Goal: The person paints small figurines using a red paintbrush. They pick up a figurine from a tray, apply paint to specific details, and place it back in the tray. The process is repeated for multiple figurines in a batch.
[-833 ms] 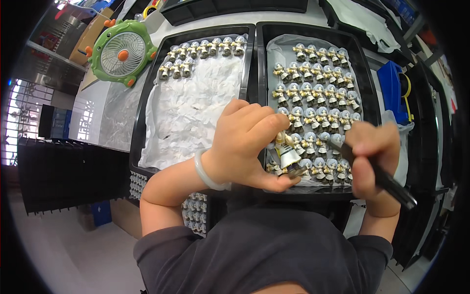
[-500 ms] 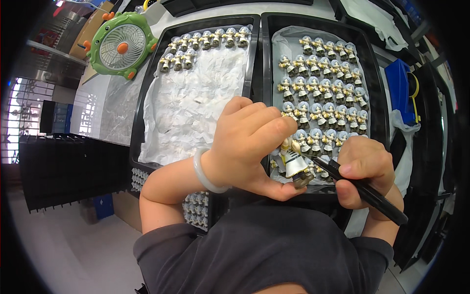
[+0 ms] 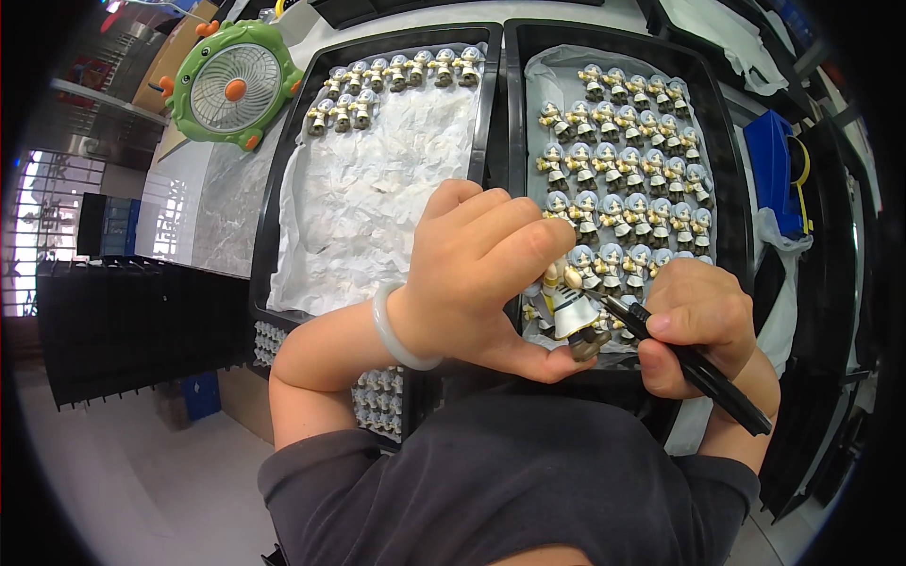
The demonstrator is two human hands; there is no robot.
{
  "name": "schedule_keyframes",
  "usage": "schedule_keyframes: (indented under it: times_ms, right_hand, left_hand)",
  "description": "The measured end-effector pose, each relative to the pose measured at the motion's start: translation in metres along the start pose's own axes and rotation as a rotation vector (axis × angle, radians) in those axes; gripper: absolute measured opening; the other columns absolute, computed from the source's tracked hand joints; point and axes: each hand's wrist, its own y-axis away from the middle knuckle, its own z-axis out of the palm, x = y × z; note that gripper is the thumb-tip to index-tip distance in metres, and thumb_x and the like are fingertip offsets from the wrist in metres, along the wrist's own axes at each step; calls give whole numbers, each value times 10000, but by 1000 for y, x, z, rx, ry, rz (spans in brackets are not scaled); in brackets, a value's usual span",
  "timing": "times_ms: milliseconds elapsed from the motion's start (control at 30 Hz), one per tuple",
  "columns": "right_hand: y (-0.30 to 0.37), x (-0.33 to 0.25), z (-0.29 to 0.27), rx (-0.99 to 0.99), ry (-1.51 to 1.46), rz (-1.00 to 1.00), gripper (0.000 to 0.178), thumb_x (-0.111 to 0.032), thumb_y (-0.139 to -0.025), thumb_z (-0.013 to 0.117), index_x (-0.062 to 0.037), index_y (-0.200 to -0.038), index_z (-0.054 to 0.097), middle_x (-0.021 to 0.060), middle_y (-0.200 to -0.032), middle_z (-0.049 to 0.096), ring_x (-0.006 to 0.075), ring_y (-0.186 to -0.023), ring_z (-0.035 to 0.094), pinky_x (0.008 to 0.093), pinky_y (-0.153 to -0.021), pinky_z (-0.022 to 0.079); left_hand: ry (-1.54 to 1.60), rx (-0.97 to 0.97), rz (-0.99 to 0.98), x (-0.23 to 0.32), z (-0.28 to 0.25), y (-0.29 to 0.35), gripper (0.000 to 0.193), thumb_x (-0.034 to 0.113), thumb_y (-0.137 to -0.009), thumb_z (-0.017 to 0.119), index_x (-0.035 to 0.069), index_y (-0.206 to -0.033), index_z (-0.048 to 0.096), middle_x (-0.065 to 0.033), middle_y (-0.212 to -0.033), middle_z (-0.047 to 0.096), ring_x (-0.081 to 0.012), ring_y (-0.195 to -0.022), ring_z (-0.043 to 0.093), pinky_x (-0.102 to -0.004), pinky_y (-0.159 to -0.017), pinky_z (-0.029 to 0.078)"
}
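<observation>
My left hand [image 3: 486,274] is closed around a small figurine [image 3: 573,313] in a white robe with yellow trim and dark boots. Its head is hidden by my fingers, and the boots rest by my thumb. My right hand [image 3: 700,316] grips a slim black craft knife [image 3: 722,387], its handle slanting down to the right. The knife's thin tip touches or nearly touches the figurine's upper side; I cannot tell which. Both hands are over the near part of the right black tray [image 3: 515,113], where rows of similar blue-haired figurines [image 3: 612,215] lie on thin white lining.
The left black tray [image 3: 268,226] holds several figurines at its far end on crumpled white paper [image 3: 377,217]. A green fan [image 3: 236,90] stands beyond its left side. A blue tape dispenser [image 3: 776,170] sits to the right. More figurines [image 3: 377,401] show below my left arm.
The knife's rear end has dropped slightly and shifted left as my right hand turned a little. The figurine has tilted slightly in my left hand, which keeps its grip.
</observation>
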Motion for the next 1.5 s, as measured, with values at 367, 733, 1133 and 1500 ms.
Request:
schedule_keyframes:
  times_ms: [367,733,1133,1500]
  right_hand:
    - [6,-12,-6,259,-475,471,277,-204,-802,606,-34,-972,469,51,-716,522,102,-551,510,213,-490,404]
    - [-13,-4,-22,110,-345,534,312,-261,-828,497,7,-988,513,194,-982,592,262,-899,593,238,-620,483]
    - [-14,-7,-16,-227,477,213,268,-46,-769,542,-18,-1035,566,108,-872,612,215,-639,539,293,-579,426]
    - [-8,-3,-6,-264,577,211,252,-128,-768,563,-34,-998,602,74,-771,593,210,-590,506,304,-523,384]
  left_hand:
    - [24,2,-22,-5,0,2,627,435,-478,731,28,-896,500,-30,-669,516,-190,-558,510,-292,-613,347]
    - [179,37,-33,-5,2,4,562,237,-489,790,19,-915,496,-101,-790,545,-211,-683,538,-282,-595,432]
    - [251,-5,-123,-4,4,5,470,156,-503,834,29,-851,545,-65,-732,585,-161,-628,573,-242,-565,444]
    - [26,0,-11,-3,7,5,486,210,-479,833,52,-827,531,-47,-713,584,-175,-597,562,-245,-522,410]
